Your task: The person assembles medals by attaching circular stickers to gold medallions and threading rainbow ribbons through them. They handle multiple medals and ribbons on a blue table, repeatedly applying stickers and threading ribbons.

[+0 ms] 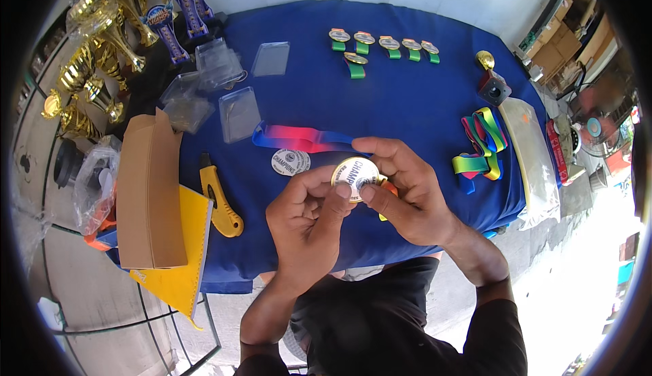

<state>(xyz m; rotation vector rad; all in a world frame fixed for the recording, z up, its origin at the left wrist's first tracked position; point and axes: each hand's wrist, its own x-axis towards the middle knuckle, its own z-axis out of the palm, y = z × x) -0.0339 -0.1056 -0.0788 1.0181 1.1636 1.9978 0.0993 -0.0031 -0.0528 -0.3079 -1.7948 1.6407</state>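
Between my two hands is a round medal (358, 170) with a white printed face and a gold rim. My left hand (308, 221) pinches its left side, thumb on the face. My right hand (409, 198) grips the right side, its thumb also pressed on the face. From behind my fingers a blue and pink ribbon (299, 136) runs left across the cloth. A white round printed disc (291, 162) lies flat just beyond my left hand. Left of that hand rests a yellow utility knife (223, 199).
Several medals (389, 43) with green ribbons lie at the back of the blue tablecloth (299, 91). Clear plastic cases (240, 115), a cardboard box (151, 192) and gold trophies (102, 26) are on the left. Coiled ribbons (481, 141) and a small trophy (493, 85) sit right.
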